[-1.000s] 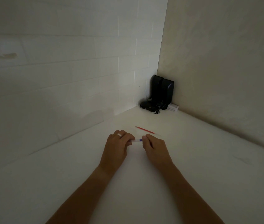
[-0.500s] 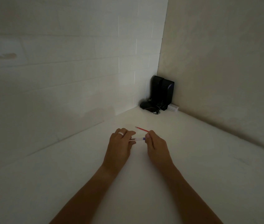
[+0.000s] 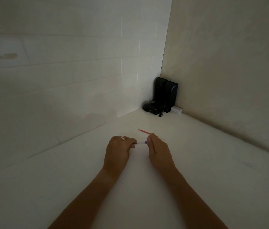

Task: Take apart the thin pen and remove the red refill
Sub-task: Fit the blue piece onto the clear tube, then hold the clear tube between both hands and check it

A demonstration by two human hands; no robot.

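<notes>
Now both hands, left hand (image 3: 116, 151) and right hand (image 3: 159, 152), pinching pen barrel (image 3: 140, 142), red refill (image 3: 144, 131) just beyond

Both ends of the thin clear pen barrel (image 3: 140, 142) vanish inside pinching fingers — and the right hand (image 3: 159, 150) covers the slim red refill's (image 3: 144, 131) near end.

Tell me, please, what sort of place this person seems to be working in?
Probably a plain indoor corner, perhaps a worktop or desk. A bare white surface meets a white tiled wall and a smooth beige wall, and black devices with cables stand in the corner. The light is dim.
</notes>
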